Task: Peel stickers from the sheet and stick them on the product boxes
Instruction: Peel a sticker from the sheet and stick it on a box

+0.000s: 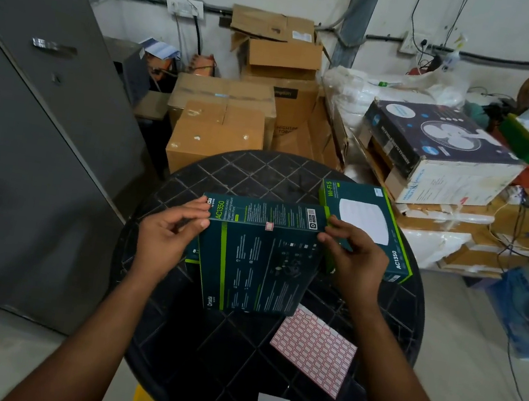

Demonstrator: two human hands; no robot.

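Holding the box with a sticker on its edge

Gripping a green product box (258, 260) from both sides, the left hand (166, 237) and right hand (355, 259) hold it tilted above the black counter (227, 358). A small sticker (269, 226) sits on its upper edge. The sticker sheet (313, 351) lies on the counter near the right forearm, and a second box (368, 225) rests behind

Product box (258, 260): dark teal, lime-green stripes, white print. Sticker sheet (315, 350): white, red-bordered grid. Round table (234, 359): black, diamond lattice

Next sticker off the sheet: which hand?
Right, probably. The sticker sheet lies just below the right hand; the left hand is across the held box.
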